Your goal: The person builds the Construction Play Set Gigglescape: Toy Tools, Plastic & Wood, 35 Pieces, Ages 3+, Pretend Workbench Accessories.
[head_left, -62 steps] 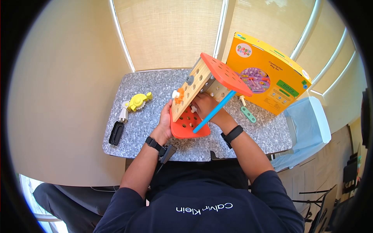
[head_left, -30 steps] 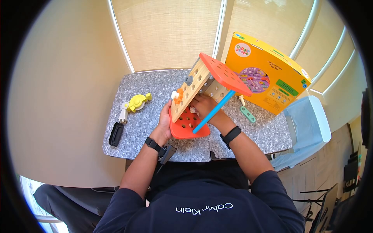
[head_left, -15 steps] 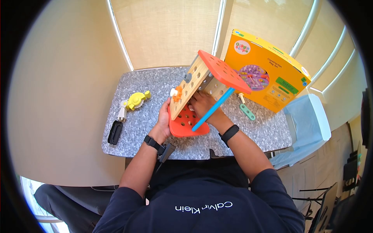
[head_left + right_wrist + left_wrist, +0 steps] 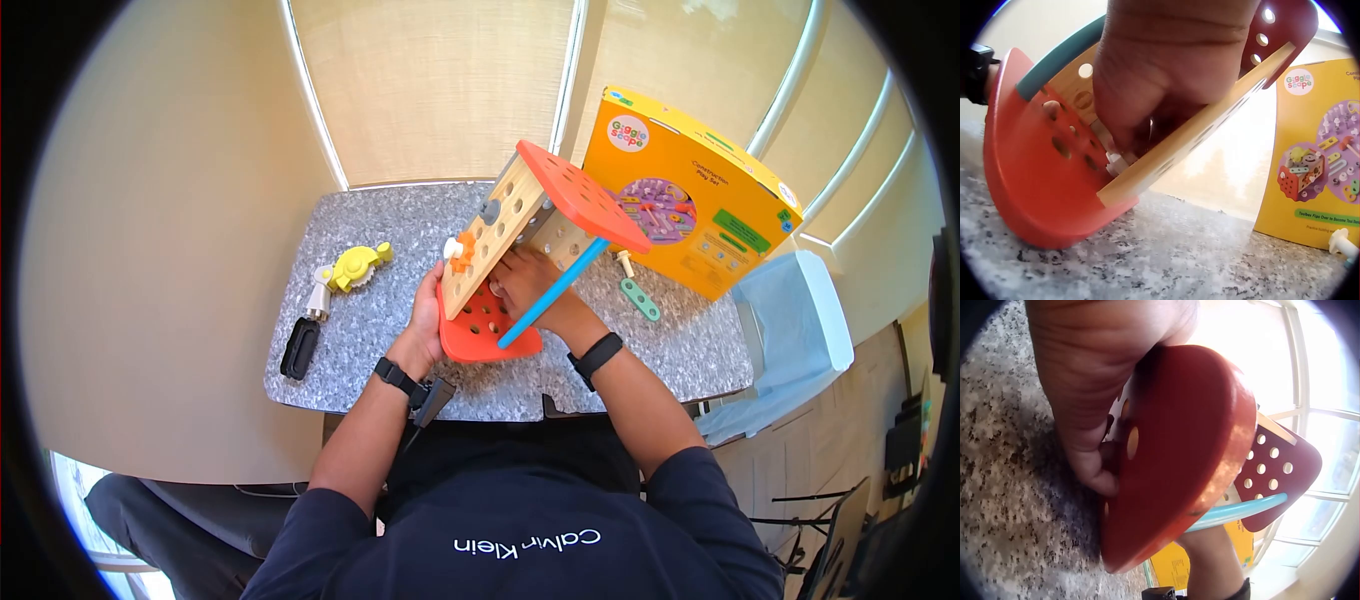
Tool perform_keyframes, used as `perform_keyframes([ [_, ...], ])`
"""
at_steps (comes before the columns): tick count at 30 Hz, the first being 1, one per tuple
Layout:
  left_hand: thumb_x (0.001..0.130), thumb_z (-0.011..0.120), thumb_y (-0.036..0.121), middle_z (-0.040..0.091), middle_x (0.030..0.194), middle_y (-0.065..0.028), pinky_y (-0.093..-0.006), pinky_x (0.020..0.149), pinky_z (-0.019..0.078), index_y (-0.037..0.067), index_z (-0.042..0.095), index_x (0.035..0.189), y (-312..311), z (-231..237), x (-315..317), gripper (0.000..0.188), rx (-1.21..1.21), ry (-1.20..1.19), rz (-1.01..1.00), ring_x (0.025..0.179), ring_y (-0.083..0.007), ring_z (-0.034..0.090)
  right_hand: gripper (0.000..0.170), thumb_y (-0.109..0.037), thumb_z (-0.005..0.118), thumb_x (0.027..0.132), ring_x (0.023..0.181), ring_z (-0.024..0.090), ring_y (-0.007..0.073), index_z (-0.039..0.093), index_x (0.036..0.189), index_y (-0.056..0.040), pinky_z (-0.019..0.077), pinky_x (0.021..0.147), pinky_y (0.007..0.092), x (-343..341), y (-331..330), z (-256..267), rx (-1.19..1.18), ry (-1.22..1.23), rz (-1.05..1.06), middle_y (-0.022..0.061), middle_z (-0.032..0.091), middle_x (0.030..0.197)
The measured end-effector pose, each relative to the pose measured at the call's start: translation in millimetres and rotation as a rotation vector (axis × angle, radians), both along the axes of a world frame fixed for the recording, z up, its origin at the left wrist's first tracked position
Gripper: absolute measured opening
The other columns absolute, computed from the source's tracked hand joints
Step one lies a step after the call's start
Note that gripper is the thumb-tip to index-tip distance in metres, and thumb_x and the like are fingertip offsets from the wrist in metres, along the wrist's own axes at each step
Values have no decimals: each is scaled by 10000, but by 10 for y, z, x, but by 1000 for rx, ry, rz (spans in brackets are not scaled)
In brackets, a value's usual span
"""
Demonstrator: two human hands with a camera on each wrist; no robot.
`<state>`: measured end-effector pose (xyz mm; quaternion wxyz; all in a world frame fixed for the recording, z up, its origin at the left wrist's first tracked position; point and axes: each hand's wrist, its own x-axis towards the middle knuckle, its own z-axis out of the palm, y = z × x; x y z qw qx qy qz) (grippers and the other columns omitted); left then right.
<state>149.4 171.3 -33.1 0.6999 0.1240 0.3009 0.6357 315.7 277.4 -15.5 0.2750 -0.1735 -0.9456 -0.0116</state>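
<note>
A toolbox of pale wooden side boards (image 4: 515, 207) and red perforated end panels (image 4: 585, 198) is held tilted over the table, a blue rod (image 4: 555, 290) joining its ends. My left hand (image 4: 427, 318) grips the lower red panel (image 4: 1179, 431), fingertips curled against its holed face in the left wrist view. Reaching between the boards, my right hand (image 4: 545, 292) pinches a small white piece (image 4: 1116, 164) close to a board's inner side; its fingertips are partly hidden. An orange piece with a white knob (image 4: 453, 248) and a grey piece (image 4: 490, 211) sit on the near board.
On the speckled table (image 4: 400, 215) lie a yellow piece (image 4: 355, 267) joined to a grey one and a black tray-like piece (image 4: 299, 348) at left. At right are a green holed strip (image 4: 640, 300), a pale bolt (image 4: 625, 263) and a yellow box (image 4: 690, 190). Beyond stands a blue-draped bin (image 4: 800, 330).
The right hand has shifted slightly between the boards, and the white piece at its fingertips shows less in the head view. The left hand's grip looks the same.
</note>
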Motion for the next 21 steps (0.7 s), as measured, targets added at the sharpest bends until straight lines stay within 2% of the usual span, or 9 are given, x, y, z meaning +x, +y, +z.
perform_keyframes([
  [4,1051,304,543,601,1388,-162,-499,1074,488,81,471,1472,-18,45,32,647,-6,12,29,1247,-320,606,158,-155,672,838,1016,607,308,687,936,-31,501,941,409,9,70,-87,70,-59,14,126,641,993],
  [6,1050,305,545,598,1391,-162,-501,1074,488,81,472,1471,-5,-7,2,648,47,-9,-19,1248,-322,606,153,-148,669,838,1018,606,308,686,936,-31,500,940,408,-1,63,-113,73,-75,-3,126,641,995],
  [10,1052,301,542,594,1396,-166,-507,1076,485,82,472,1470,-23,67,27,645,-17,15,18,1254,-325,602,137,-153,662,847,1026,604,301,691,926,-45,497,945,401,14,9,-24,59,-33,-8,121,635,989],
  [19,1053,276,548,599,1386,-168,-508,1058,498,85,478,1464,-10,27,-5,651,50,-34,-44,1231,-335,613,154,-155,662,851,1032,608,303,704,951,-47,502,942,409,-15,16,-69,69,-7,-19,119,642,998],
  [21,1055,278,540,602,1383,-167,-505,1060,497,77,477,1463,-32,57,26,648,30,34,-15,1228,-330,617,152,-161,663,853,1036,609,298,710,945,-50,500,947,406,10,-16,-53,53,29,-18,116,644,1000],
])
